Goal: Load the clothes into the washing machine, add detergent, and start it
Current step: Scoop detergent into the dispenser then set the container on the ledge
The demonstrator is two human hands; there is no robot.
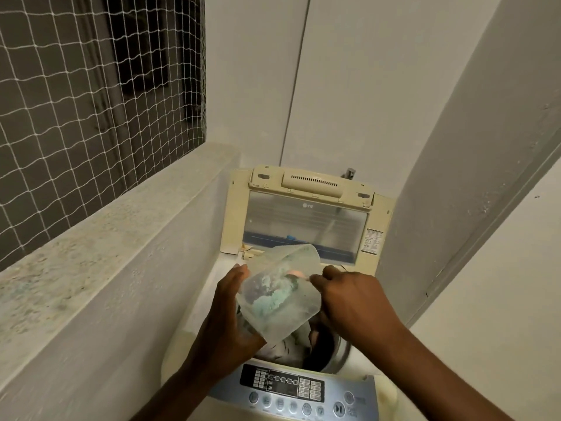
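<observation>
A top-loading washing machine (194,317) stands open, its lid (306,220) raised against the wall. Clothes (291,344) lie in the drum. My left hand (227,317) grips a clear plastic container (282,293) from its left side and bottom, tilted over the drum. Blue-green detergent powder (267,302) sits inside the container. My right hand (349,299) is closed at the container's right side, fingers reaching into its mouth, pinching something small that I cannot make out. The control panel (291,390) with buttons lies along the near edge.
A stone ledge (106,238) runs along the left under a netted window (91,101). White walls close in behind and on the right. A tap (349,172) sticks out behind the lid.
</observation>
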